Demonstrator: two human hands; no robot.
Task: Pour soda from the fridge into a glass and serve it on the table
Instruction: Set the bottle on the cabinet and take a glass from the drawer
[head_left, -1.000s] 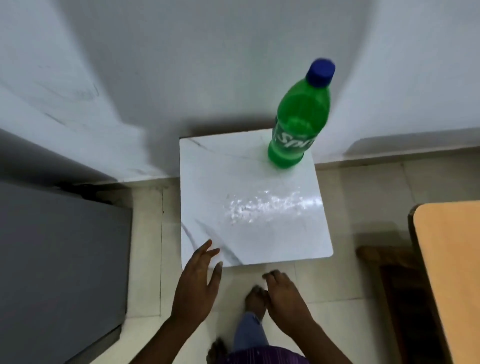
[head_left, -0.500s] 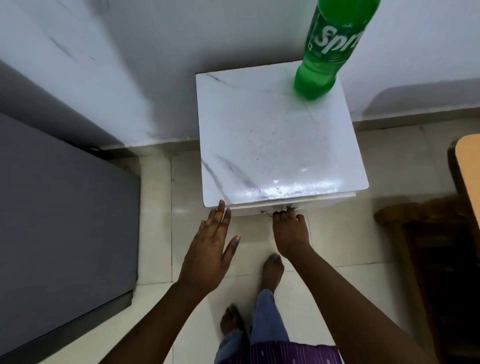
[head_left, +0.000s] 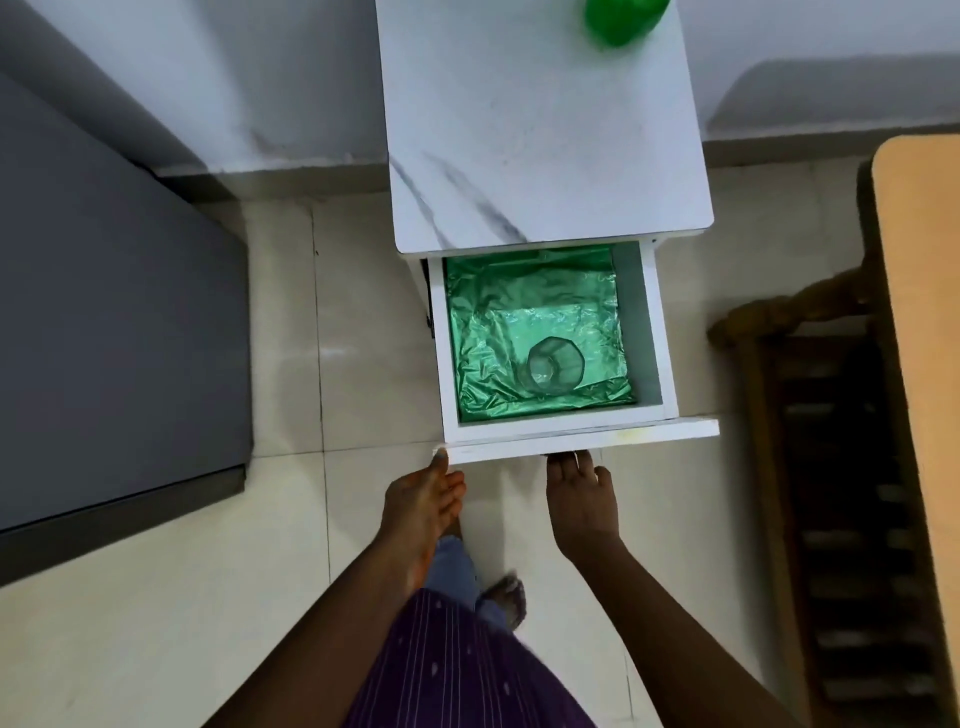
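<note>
A white marble-top cabinet (head_left: 540, 130) stands against the wall, its drawer (head_left: 576, 439) pulled out. In the drawer a clear faceted glass (head_left: 553, 364) sits on a green plastic liner (head_left: 498, 312). Only the base of the green soda bottle (head_left: 621, 21) shows, at the cabinet top's far right corner. My left hand (head_left: 423, 499) touches the left end of the drawer front, fingers apart. My right hand (head_left: 582, 501) has its fingertips under the drawer front's lower edge near the middle.
A dark grey fridge (head_left: 114, 332) fills the left side. A wooden table (head_left: 924, 332) runs along the right edge, with a dark wooden chair (head_left: 831, 415) beside it. Pale floor tiles (head_left: 363, 374) lie between fridge and cabinet. My feet are below the drawer.
The drawer has slid out from shut to wide open, showing the glass on the green liner. My view has tilted down, so most of the bottle has left the frame.
</note>
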